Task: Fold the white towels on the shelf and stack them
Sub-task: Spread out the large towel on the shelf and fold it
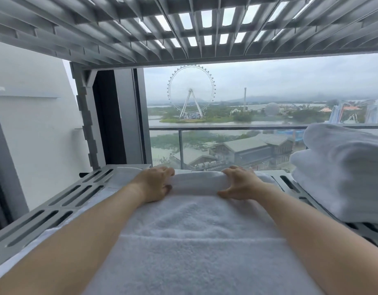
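A white towel (196, 235) lies spread lengthwise on the grey slotted shelf (56, 209), running from the near edge to the far edge. Its far end is rolled or folded into a thick band (196, 182). My left hand (154, 184) grips the left end of that band. My right hand (239, 184) grips the right end, fingers curled over the top. Both forearms stretch over the towel. A stack of folded white towels (341, 175) sits on the shelf at the right.
Another slatted grey shelf (183, 28) hangs low overhead. Behind the shelf is a window (247, 124) with a balcony rail and a Ferris wheel outside. A white wall and dark frame stand at the left.
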`<action>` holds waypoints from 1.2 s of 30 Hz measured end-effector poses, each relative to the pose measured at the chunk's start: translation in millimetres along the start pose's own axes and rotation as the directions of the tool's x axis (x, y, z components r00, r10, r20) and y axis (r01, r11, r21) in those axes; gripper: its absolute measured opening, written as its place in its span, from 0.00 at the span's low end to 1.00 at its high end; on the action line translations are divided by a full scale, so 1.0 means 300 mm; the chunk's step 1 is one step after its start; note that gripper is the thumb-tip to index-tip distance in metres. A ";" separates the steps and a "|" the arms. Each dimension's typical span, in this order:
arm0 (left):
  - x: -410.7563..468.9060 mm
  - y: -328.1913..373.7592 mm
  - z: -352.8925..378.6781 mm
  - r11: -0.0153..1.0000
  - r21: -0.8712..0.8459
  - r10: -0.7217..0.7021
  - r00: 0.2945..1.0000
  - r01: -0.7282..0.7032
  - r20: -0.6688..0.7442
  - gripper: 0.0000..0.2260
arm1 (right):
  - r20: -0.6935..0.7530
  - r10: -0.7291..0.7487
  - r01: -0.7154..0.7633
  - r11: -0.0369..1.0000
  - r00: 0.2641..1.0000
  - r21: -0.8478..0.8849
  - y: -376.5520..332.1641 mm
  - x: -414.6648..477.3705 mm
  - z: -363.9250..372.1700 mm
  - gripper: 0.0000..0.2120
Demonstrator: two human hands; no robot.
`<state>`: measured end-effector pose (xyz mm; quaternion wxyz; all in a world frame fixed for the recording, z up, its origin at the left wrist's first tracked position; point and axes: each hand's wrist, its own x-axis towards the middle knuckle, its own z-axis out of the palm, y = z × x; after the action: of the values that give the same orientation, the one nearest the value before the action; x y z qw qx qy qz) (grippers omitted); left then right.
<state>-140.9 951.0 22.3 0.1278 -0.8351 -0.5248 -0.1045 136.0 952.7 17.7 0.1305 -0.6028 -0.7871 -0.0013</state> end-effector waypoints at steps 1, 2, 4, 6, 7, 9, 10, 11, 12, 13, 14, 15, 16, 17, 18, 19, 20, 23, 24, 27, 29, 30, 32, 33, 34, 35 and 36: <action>-0.012 -0.004 -0.013 1.000 0.017 0.001 1.000 -0.001 0.012 0.14 | -0.040 -0.035 0.034 0.999 0.999 -0.041 -0.003 -0.006 -0.011 0.26; -0.029 -0.008 -0.029 1.000 0.028 -0.005 1.000 0.004 0.030 0.14 | -0.072 -0.072 0.066 0.994 0.995 -0.085 -0.007 -0.015 -0.024 0.21; -0.070 -0.022 -0.066 0.997 0.083 -0.016 0.997 0.010 0.072 0.10 | -0.110 -0.131 0.110 0.977 0.985 -0.181 -0.016 -0.047 -0.048 0.15; -0.121 -0.033 -0.107 0.979 0.202 -0.013 0.998 -0.001 0.067 0.06 | -0.154 -0.161 0.113 0.953 0.975 -0.280 -0.032 -0.096 -0.065 0.11; -0.148 -0.036 -0.124 0.972 0.234 -0.008 0.999 -0.004 0.052 0.04 | -0.178 -0.168 0.103 0.940 0.970 -0.326 -0.040 -0.128 -0.069 0.10; -0.202 -0.034 -0.150 0.960 0.280 0.028 0.999 -0.033 0.020 0.03 | -0.197 -0.185 0.101 0.922 0.963 -0.373 -0.055 -0.197 -0.073 0.10; -0.230 -0.028 -0.159 0.948 0.313 0.058 0.998 -0.058 0.010 0.04 | -0.188 -0.190 0.110 0.923 0.964 -0.368 -0.062 -0.233 -0.076 0.11; -0.258 -0.023 -0.166 0.939 0.332 0.086 0.996 -0.085 0.012 0.04 | -0.176 -0.191 0.117 0.926 0.966 -0.360 -0.072 -0.271 -0.083 0.12; -0.289 -0.018 -0.174 0.943 0.318 0.102 0.995 -0.102 0.018 0.05 | -0.169 -0.189 0.118 0.925 0.967 -0.361 -0.083 -0.309 -0.093 0.15; -0.319 -0.014 -0.180 0.953 0.284 0.101 0.994 -0.106 0.032 0.07 | -0.164 -0.188 0.115 0.919 0.968 -0.377 -0.095 -0.346 -0.103 0.16; -0.351 -0.012 -0.187 0.962 0.252 0.097 0.994 -0.105 0.043 0.08 | -0.166 -0.187 0.106 0.908 0.968 -0.405 -0.108 -0.382 -0.113 0.16; -0.382 -0.011 -0.196 0.968 0.225 0.098 0.994 -0.107 0.048 0.09 | -0.177 -0.184 0.091 0.897 0.967 -0.432 -0.120 -0.418 -0.120 0.15; -0.413 -0.012 -0.206 0.972 0.205 0.110 0.993 -0.117 0.044 0.09 | -0.197 -0.174 0.070 0.892 0.965 -0.446 -0.132 -0.452 -0.122 0.15; -0.444 -0.015 -0.216 0.973 0.188 0.131 0.991 -0.134 0.029 0.09 | -0.220 -0.157 0.045 0.895 0.963 -0.443 -0.143 -0.487 -0.124 0.15; -0.473 -0.018 -0.226 0.972 0.179 0.154 0.988 -0.154 0.013 0.09 | -0.240 -0.136 0.021 0.903 0.961 -0.429 -0.155 -0.523 -0.129 0.15; -0.502 -0.021 -0.237 0.969 0.175 0.181 0.984 -0.177 -0.004 0.09 | -0.255 -0.117 0.001 0.910 0.960 -0.415 -0.166 -0.556 -0.133 0.16; -0.530 -0.024 -0.248 0.965 0.171 0.205 0.979 -0.199 -0.017 0.10 | -0.260 -0.103 -0.013 0.913 0.960 -0.408 -0.178 -0.589 -0.138 0.16; -0.610 -0.023 -0.275 0.962 0.153 0.236 0.970 -0.225 -0.059 0.11 | -0.263 -0.065 -0.046 0.919 0.963 -0.392 -0.216 -0.684 -0.141 0.18; -0.638 -0.017 -0.282 0.961 0.162 0.237 0.969 -0.223 -0.073 0.12 | -0.277 -0.052 -0.060 0.923 0.960 -0.380 -0.229 -0.712 -0.138 0.19; -0.716 -0.005 -0.288 0.950 0.201 0.264 0.957 -0.237 -0.120 0.12 | -0.359 -0.021 -0.113 0.931 0.933 -0.347 -0.266 -0.783 -0.130 0.19; -0.762 -0.003 -0.285 0.952 0.145 0.291 0.947 -0.271 -0.137 0.11 | -0.420 0.013 -0.158 0.936 0.908 -0.314 -0.287 -0.819 -0.127 0.18; -0.781 0.001 -0.282 0.951 0.094 0.307 0.942 -0.296 -0.136 0.11 | -0.430 0.043 -0.181 0.941 0.902 -0.287 -0.298 -0.835 -0.123 0.18; -0.816 0.015 -0.274 0.937 0.008 0.347 0.929 -0.349 -0.129 0.10 | -0.421 0.116 -0.234 0.942 0.900 -0.240 -0.314 -0.858 -0.108 0.21; -0.829 0.024 -0.272 0.931 -0.011 0.361 0.924 -0.365 -0.127 0.10 | -0.415 0.153 -0.266 0.937 0.897 -0.228 -0.317 -0.867 -0.102 0.23; -0.839 0.031 -0.269 0.928 -0.020 0.366 0.921 -0.372 -0.130 0.11 | -0.410 0.192 -0.297 0.931 0.892 -0.211 -0.317 -0.873 -0.099 0.23; -0.845 0.037 -0.268 0.929 -0.029 0.362 0.922 -0.369 -0.139 0.11 | -0.407 0.233 -0.327 0.928 0.883 -0.179 -0.316 -0.880 -0.099 0.23; -0.848 0.041 -0.267 0.933 -0.033 0.351 0.925 -0.359 -0.145 0.12 | -0.405 0.277 -0.356 0.925 0.871 -0.134 -0.314 -0.884 -0.101 0.23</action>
<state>-241.8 703.9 18.4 0.1554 -0.9106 -0.3514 -0.1521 116.2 670.6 6.6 0.2158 -0.7226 -0.6325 -0.1767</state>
